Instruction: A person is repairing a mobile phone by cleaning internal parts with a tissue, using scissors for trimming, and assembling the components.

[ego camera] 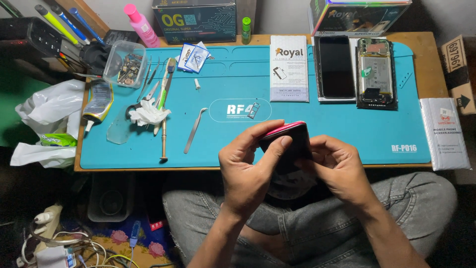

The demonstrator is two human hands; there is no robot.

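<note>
Fingers of the left hand (248,166) curl over the top edge of a dark phone with a pink rim (287,141), thumb pressed on its face; the right hand (337,166) clamps the phone's right side from beneath. It sits tilted between both hands, above the near edge of the blue work mat (347,129), tweezers (195,130) lying to the left.

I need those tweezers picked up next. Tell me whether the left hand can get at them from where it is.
Probably yes. The tweezers lie bare on the blue mat, just beyond the left hand, with nothing between. But that hand and the right hand both grip the phone, so it must let go first.
</note>
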